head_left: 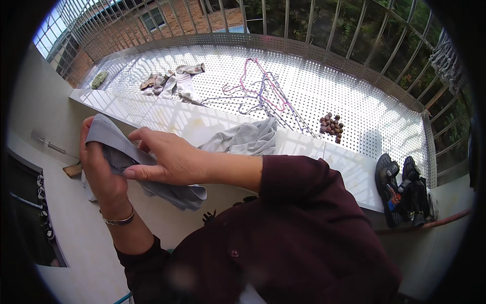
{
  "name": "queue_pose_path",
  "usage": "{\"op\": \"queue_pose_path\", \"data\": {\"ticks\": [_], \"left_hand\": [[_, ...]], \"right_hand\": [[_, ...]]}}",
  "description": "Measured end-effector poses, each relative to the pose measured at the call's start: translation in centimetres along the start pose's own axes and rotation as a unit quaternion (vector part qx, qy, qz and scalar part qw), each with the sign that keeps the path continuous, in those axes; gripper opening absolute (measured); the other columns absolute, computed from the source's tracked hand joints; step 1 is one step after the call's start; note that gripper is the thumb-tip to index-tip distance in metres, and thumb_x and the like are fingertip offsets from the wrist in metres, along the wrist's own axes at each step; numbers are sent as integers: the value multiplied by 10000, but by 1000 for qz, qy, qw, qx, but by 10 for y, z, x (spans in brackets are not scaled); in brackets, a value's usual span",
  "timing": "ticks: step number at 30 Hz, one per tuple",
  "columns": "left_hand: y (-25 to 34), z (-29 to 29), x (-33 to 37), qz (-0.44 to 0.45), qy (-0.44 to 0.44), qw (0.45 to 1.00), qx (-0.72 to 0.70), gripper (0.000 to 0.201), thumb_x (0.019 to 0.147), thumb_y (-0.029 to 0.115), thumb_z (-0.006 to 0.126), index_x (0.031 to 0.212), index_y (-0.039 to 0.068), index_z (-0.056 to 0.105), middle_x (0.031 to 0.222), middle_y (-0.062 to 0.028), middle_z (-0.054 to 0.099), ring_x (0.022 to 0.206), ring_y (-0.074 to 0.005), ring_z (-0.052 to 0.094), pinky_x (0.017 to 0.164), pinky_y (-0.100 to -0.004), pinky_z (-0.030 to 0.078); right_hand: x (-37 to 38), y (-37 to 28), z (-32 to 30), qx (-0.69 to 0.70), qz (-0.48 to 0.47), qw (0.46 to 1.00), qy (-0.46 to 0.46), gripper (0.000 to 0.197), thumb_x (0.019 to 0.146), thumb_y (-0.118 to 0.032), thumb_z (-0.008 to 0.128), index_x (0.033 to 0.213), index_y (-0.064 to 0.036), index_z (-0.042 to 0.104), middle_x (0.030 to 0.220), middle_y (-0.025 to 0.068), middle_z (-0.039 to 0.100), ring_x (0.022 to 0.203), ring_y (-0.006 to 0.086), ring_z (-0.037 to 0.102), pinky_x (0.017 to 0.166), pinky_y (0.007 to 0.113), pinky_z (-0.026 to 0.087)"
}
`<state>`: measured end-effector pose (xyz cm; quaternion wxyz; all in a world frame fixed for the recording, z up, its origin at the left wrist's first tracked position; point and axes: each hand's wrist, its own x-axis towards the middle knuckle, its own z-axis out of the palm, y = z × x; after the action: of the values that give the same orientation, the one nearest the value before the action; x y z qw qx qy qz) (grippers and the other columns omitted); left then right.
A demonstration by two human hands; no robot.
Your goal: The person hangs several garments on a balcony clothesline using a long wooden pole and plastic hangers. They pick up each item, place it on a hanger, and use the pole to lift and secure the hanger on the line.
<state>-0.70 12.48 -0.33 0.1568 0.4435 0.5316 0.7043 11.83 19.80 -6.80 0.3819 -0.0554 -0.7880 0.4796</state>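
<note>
A grey piece of clothing with a broad, smooth band is stretched between my hands at the left, its lower part hanging down in folds. My left hand, with a bracelet on the wrist, holds one end, its fingers upright and partly behind the fabric. My right hand reaches across from the right and grips the band, thumb below and fingers bent above. Beyond my right forearm, a light grey checked cloth lies crumpled on the white ledge.
Pink and purple clothes hangers lie tangled on the perforated metal shelf. Socks and small cloths are heaped left of them, brown round balls to their right. Dark shoes lean at the right. Metal bars rise behind.
</note>
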Motion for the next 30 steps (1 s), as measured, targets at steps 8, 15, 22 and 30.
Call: {"op": "queue_pose_path", "data": {"ticks": [8,15,22,30], "left_hand": [[-6,-26,6,67,-52,992,90,193,959,117,426,1091,46,548,962,-13,561,889,-94,540,812,-238,438],[-13,-40,15,155,-64,965,203,278,869,-113,480,1107,9,557,1051,-50,577,1002,-127,550,923,-255,423],[-26,-20,27,258,-73,919,290,326,832,-171,503,1103,-1,570,1073,-42,569,1042,-147,561,955,-269,431],[-53,-23,64,77,-40,993,85,245,944,41,497,1187,12,514,935,-70,581,816,-129,575,685,-277,514]], "right_hand": [[-2,22,-2,-125,-29,988,84,316,782,-57,630,1078,-47,520,1001,159,596,925,362,588,775,422,491],[2,5,-68,-272,-91,925,248,324,738,65,610,1046,-28,573,977,137,606,873,310,626,766,374,516],[-11,-12,-170,-361,-163,790,469,267,703,29,663,947,-73,621,876,104,607,784,298,626,707,369,514],[-49,-11,-193,-423,1,783,456,143,742,-125,717,877,-105,672,861,66,639,785,269,636,688,367,504]]}}
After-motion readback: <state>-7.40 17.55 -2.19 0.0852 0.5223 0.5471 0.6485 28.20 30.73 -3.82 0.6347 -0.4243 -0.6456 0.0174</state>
